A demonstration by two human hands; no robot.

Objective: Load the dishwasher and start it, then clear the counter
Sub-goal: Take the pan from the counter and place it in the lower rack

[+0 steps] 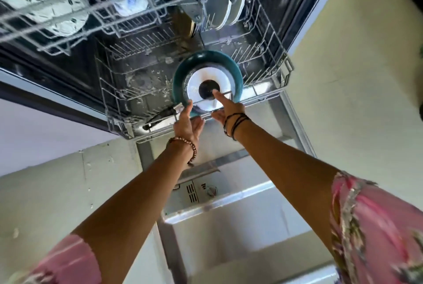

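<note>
Two hands (187, 123) (225, 109) at teal pan (180, 77), lower rack (263, 63), plates (231, 8) behind

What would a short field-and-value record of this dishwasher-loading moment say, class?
item: teal pan, bottom facing the camera
place: front of lower rack
left hand: touches the pan's rim
right hand: index finger on the pan's base
further back: plates standing on edge
dishwasher door: open
</note>
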